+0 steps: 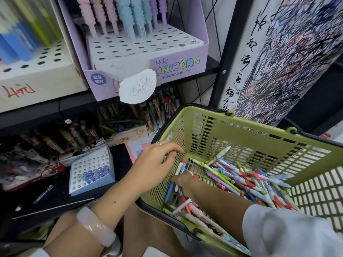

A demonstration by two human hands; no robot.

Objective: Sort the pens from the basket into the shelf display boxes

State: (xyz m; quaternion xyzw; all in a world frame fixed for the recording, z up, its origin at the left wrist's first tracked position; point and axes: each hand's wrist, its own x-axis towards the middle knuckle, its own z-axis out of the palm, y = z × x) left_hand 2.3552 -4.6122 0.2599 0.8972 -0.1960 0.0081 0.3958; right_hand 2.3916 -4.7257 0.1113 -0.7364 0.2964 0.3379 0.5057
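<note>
A green plastic basket (259,138) sits at the lower right, tilted toward me, with several colourful pens (250,180) piled in it. My left hand (156,160) holds the basket's left wall, fingers curled over its rim. My right hand (182,182) reaches down inside the basket at its left corner and grips a few pens (181,166) whose tops stick up above the fingers. On the shelf above stands a purple "Unicorn" display box (178,65) holding pastel pens in its back rows. A small blue-and-white display box (91,180) stands on the lower shelf.
A white display box (37,75) with blue and green pens is at the upper left. Dark boxes of pens (130,117) crowd the lower shelf. A loose pen (43,193) lies on the dark shelf. A scribbled paper column (289,58) stands right of the black shelf post.
</note>
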